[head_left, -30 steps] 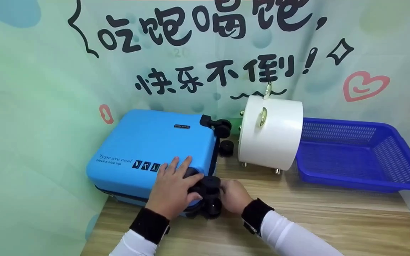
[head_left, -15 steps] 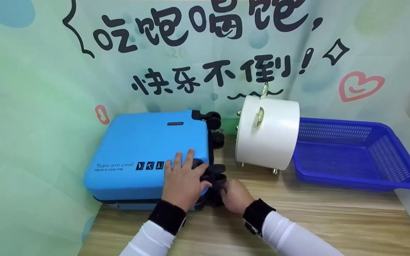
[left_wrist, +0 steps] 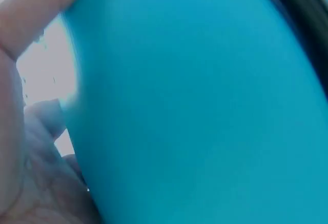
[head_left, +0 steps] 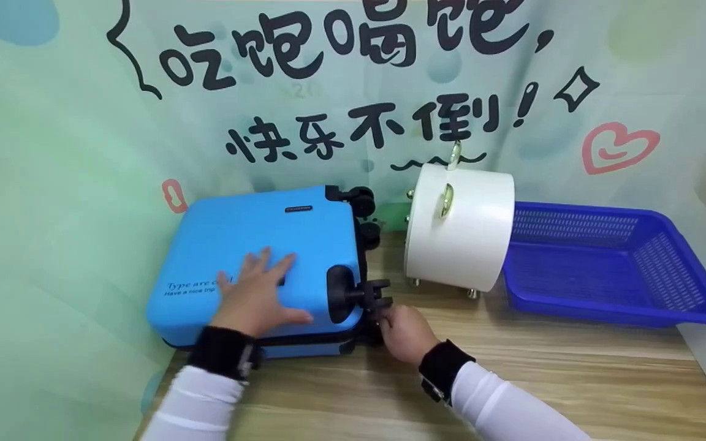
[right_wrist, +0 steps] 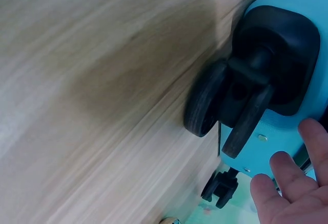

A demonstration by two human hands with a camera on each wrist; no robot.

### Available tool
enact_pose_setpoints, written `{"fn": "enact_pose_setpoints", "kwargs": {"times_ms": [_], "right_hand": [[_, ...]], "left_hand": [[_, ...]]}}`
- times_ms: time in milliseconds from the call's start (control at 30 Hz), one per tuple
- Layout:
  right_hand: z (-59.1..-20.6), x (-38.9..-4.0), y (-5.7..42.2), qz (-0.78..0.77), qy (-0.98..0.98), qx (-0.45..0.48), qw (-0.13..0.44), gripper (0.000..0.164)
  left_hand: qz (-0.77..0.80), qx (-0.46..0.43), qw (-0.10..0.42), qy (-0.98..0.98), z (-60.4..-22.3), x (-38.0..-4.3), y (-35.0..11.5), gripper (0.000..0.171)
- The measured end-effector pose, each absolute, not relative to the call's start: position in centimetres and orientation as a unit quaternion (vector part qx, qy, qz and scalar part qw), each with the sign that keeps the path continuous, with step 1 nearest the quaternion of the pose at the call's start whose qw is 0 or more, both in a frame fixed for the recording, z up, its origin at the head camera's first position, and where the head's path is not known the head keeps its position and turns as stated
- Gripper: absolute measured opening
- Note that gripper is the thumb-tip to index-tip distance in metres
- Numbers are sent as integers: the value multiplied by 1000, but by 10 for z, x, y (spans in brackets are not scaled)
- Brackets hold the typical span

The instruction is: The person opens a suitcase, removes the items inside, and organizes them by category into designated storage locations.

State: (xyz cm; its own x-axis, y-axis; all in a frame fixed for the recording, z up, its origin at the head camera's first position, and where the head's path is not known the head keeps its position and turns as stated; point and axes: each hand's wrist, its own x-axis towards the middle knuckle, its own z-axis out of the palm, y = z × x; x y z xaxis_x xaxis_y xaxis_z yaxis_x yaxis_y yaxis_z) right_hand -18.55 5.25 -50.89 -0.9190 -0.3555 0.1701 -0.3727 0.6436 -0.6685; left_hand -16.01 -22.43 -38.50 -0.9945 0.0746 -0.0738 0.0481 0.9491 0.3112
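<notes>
A blue hard-shell suitcase (head_left: 255,233) lies flat on its side, its black wheels pointing right. My left hand (head_left: 255,300) is over the top shell with its fingers spread. The left wrist view is mostly filled by the blue shell, with the fingers at its edge. At the near right corner, my right hand (head_left: 409,334) pinches the upper caster wheel (head_left: 379,294) with its fingertips. In the right wrist view, several loosely bent fingers (right_wrist: 292,175) show beside the suitcase's end, near a lower black caster (right_wrist: 230,106); the pinched wheel is out of that view.
A white drum-shaped container (head_left: 463,226) with gold handles and small feet stands right of the suitcase. Beyond it is a blue perforated plastic basket (head_left: 610,312). A printed cloth (head_left: 328,49) hangs behind the wooden table (head_left: 512,386).
The suitcase has shifted slightly left and turned a little. My left hand has left the near wheel corner and moved left across the shell. My right hand has stayed at the wheel.
</notes>
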Motion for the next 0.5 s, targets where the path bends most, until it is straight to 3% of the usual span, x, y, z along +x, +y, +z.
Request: {"fn": "enact_pose_setpoints", "kwargs": {"times_ms": [267,500], "right_hand": [[-510,-183,52,383,-904,189,6,28],[-513,-177,48,395,-895,206,13,27]], "left_hand": [[166,-22,65,984,-386,-148,-331,142],[153,-35,22,987,-401,-136,-346,139]]}}
